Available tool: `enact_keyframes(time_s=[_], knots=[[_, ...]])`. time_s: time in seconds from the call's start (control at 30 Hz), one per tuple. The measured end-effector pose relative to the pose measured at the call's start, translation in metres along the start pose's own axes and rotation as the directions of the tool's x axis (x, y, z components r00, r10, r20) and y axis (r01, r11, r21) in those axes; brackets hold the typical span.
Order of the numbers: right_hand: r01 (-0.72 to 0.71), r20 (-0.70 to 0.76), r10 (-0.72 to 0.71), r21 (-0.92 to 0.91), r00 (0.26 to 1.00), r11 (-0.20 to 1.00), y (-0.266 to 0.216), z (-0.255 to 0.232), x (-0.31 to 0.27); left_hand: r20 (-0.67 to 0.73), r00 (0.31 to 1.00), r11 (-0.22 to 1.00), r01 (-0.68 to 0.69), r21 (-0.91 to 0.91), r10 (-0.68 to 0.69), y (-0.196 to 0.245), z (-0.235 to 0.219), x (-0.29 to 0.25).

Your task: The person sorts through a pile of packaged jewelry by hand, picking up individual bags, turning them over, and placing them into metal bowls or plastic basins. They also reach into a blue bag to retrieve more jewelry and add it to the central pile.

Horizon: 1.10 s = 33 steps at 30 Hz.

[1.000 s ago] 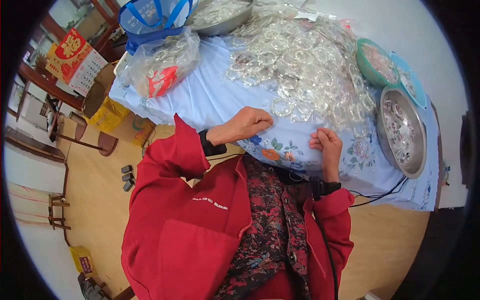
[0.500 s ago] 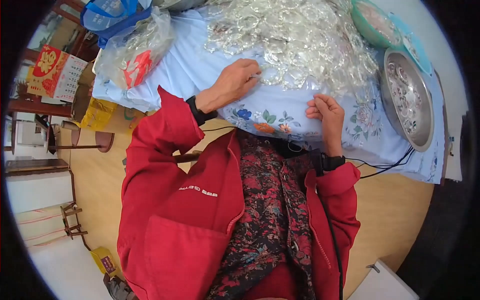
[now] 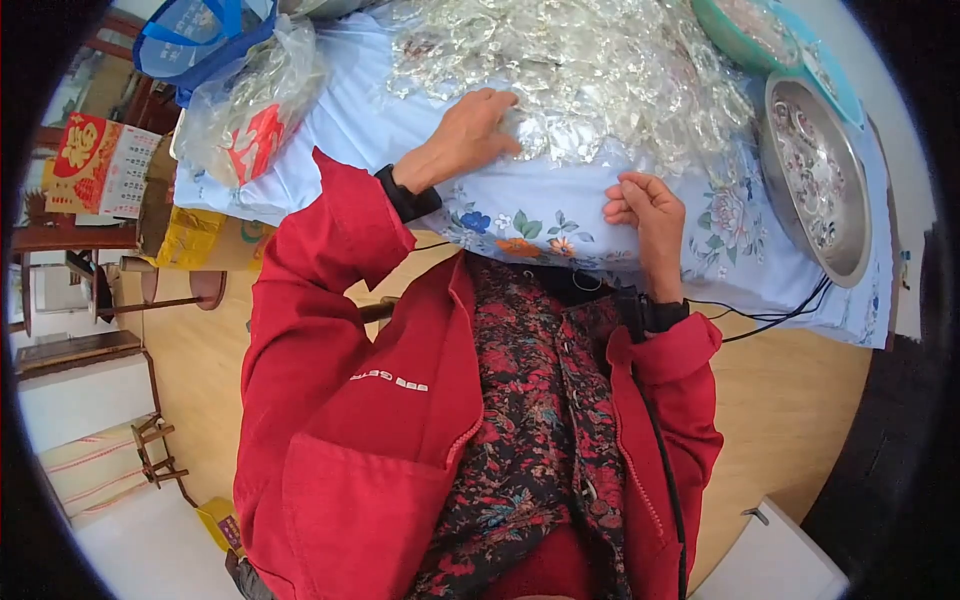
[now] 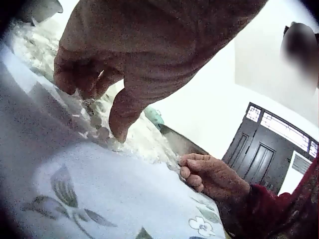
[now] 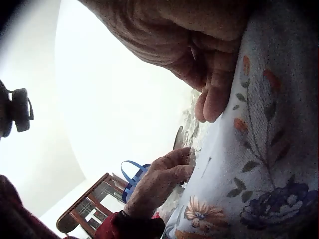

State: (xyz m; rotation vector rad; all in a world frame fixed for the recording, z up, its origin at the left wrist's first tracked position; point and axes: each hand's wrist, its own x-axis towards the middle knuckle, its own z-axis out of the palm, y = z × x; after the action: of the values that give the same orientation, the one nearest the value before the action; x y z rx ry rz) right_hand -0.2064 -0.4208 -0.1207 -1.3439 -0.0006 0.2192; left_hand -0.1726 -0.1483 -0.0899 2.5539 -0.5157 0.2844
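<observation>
A wide pile of clear, shiny plastic packets (image 3: 570, 75) covers the far part of the flower-printed blue cloth (image 3: 350, 120). At its near left edge is my left hand (image 3: 465, 138), palm down with the fingertips right at the packets. The left wrist view shows its thumb (image 4: 122, 119) standing apart from the bent fingers, over the packets. My right hand (image 3: 648, 215) stays close above the cloth, just short of the pile's near edge. Its fingers are curled and the thumb lies against the index finger; nothing shows between them.
On the right stand a steel basin (image 3: 850, 225) with shiny packets, a green basin (image 3: 715, 25) and a light-blue one (image 3: 848, 95). A plastic bag with a red mark (image 3: 255, 105) and a blue carrier bag (image 3: 180, 70) are at the left. Black cables (image 3: 775, 318) hang at the table's front edge.
My left hand has moved from near the front of the cloth to the pile's edge, and its fingers have spread. The right hand keeps its pose. The head view has shifted.
</observation>
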Motion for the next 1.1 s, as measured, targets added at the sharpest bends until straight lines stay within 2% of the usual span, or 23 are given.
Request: enact_keyframes(time_s=[0.03,0.13,0.17,0.27,0.3,0.4,0.57,0.67,0.97,1.03,1.1], knots=[[-0.004,-0.001,0.004,-0.001,1.000,1.000,0.000,0.000,0.000,0.001,1.000,1.000,-0.001,0.000,0.001,-0.003,0.000,0.001],[-0.015,-0.004,0.015,-0.002,1.000,1.000,0.000,0.000,0.000,0.186,0.959,0.962,0.239,-0.134,-0.213,-0.007,-0.006,0.006],[-0.014,-0.008,0.014,-0.002,1.000,1.000,-0.002,0.001,-0.001,0.188,0.959,0.962,0.239,-0.134,-0.212,-0.010,-0.007,0.008],[-0.013,-0.014,0.013,-0.002,1.000,1.000,-0.003,0.002,-0.001,0.184,0.941,0.822,0.337,-0.459,-0.283,-0.018,-0.011,0.012],[-0.011,-0.010,0.011,-0.002,1.000,1.000,-0.002,0.001,-0.001,0.183,0.942,0.823,0.336,-0.458,-0.283,-0.016,-0.013,0.012],[0.000,-0.005,0.000,-0.001,1.000,1.000,-0.002,0.001,-0.001,0.265,0.893,0.519,0.430,-0.738,-0.364,0.005,-0.024,0.016],[-0.008,0.002,0.008,0.019,1.000,1.000,-0.001,-0.001,-0.001,0.236,0.914,0.413,0.365,-0.835,-0.331,0.017,-0.024,0.022],[-0.010,0.019,0.009,0.029,1.000,1.000,0.000,-0.002,0.000,0.201,0.904,0.330,0.334,-0.883,-0.377,0.021,-0.026,0.026],[-0.024,0.008,0.023,0.036,1.000,0.999,-0.003,0.003,-0.002,0.134,0.909,0.297,0.264,-0.918,-0.394,0.019,-0.026,0.039],[-0.031,-0.015,0.031,0.007,0.999,1.000,-0.003,0.002,-0.002,0.150,0.894,0.250,0.274,-0.929,-0.423,0.017,-0.023,0.040],[-0.025,-0.033,0.026,0.026,0.999,0.999,0.003,-0.001,0.000,0.163,0.916,0.217,0.254,-0.943,-0.367,0.024,-0.018,0.057]])
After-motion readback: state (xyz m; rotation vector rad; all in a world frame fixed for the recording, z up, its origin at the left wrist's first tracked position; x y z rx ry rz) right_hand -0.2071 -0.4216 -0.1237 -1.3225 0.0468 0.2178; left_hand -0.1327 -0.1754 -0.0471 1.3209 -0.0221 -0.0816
